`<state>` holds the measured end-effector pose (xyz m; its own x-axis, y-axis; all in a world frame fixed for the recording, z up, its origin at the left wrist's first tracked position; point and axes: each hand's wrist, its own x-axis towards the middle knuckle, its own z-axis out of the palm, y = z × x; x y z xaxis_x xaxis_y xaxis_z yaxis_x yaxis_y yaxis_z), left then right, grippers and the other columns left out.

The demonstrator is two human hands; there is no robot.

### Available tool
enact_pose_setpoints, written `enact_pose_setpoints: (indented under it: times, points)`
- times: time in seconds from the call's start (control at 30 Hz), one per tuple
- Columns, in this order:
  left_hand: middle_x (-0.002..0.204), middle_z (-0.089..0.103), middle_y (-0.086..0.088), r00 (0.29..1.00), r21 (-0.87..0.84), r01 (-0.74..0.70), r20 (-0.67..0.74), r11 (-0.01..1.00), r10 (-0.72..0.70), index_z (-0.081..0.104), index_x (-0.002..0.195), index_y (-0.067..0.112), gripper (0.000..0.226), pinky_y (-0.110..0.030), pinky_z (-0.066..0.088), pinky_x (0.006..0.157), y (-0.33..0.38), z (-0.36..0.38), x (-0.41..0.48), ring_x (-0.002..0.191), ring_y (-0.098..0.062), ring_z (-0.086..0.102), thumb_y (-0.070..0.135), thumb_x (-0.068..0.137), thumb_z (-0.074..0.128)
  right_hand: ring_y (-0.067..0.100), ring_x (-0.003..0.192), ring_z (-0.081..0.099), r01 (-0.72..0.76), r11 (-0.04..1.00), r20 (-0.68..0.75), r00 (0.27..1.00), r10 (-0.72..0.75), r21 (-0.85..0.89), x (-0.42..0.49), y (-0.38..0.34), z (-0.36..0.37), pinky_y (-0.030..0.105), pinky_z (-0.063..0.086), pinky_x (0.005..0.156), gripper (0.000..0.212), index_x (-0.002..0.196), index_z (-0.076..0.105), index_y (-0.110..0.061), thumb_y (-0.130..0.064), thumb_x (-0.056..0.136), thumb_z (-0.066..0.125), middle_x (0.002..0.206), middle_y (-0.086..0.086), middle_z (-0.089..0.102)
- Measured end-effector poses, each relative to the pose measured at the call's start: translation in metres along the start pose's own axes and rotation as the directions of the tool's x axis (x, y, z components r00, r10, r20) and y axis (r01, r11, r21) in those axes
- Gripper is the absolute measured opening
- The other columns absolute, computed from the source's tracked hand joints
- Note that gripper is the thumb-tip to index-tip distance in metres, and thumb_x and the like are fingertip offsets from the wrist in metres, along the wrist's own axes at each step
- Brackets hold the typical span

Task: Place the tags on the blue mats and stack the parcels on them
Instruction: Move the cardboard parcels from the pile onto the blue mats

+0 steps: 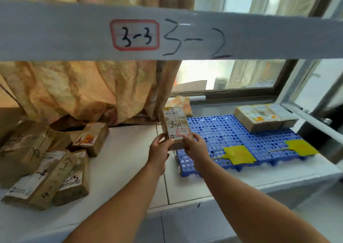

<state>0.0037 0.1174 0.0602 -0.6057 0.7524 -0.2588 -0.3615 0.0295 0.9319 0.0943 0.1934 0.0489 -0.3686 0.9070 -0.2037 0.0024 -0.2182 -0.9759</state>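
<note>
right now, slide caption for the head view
Left hand and right hand hold a parcel by blue mats bearing yellow tags

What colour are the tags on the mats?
Yellow tags, seen clearly in the head view.

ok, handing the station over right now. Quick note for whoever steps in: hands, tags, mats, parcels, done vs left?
Left hand and right hand: both have a grip on the lower end of one brown parcel marked 3-4, held at the left edge of the left blue mat.
Tags, done: left yellow tag lies on the front of that mat, right yellow tag on the front of the right blue mat.
Parcels: what look like two parcels sit at the back of the right mat.
Left: set down the held parcel, then likely sort the pile of brown parcels on the white ledge.
</note>
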Motion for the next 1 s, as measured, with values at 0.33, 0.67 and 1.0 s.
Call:
enact_pose_setpoints:
  times: [0.33, 0.67, 1.0]
  points:
    - [0.117, 0.059, -0.003, 0.974, 0.122, -0.061, 0.226, 0.991, 0.032, 0.045, 0.132, 0.027, 0.037, -0.032, 0.041, 0.077, -0.021, 0.201, 0.021, 0.1, -0.018, 0.056, 0.032, 0.097, 0.052, 0.019, 0.076, 0.057, 0.12, 0.993, -0.164, 0.979, -0.118, 0.001, 0.082, -0.061, -0.187, 0.028, 0.044, 0.059, 0.022, 0.111, 0.059, -0.013, -0.026, 0.092, 0.057, 0.092, 0.006, 0.063]
    - [0.101, 0.065, -0.001, 0.979, 0.111, 0.021, 0.201, 0.994, -0.043, 0.054, 0.126, 0.008, 0.036, -0.017, 0.049, 0.056, -0.066, 0.434, 0.06, 0.08, -0.011, 0.061, 0.001, 0.092, 0.056, 0.028, 0.095, 0.065, 0.093, 0.994, -0.228, 0.968, -0.104, -0.059, 0.18, -0.096, -0.402, 0.048, 0.056, 0.086, 0.007, 0.094, 0.061, -0.023, -0.027, 0.089, 0.061, 0.104, 0.011, 0.068]
    - [0.115, 0.07, 0.003, 0.955, 0.403, -0.057, 0.289, 0.914, -0.068, 0.07, 0.113, 0.027, 0.036, -0.026, 0.052, 0.075, -0.083, 0.536, 0.083, 0.105, -0.02, 0.063, 0.013, 0.084, 0.052, 0.032, 0.097, 0.064, 0.077, 0.981, -0.323, 0.937, -0.133, -0.18, 0.225, -0.107, -0.491, 0.05, 0.051, 0.09, 0.011, 0.087, 0.06, -0.022, -0.028, 0.095, 0.053, 0.102, 0.012, 0.068]
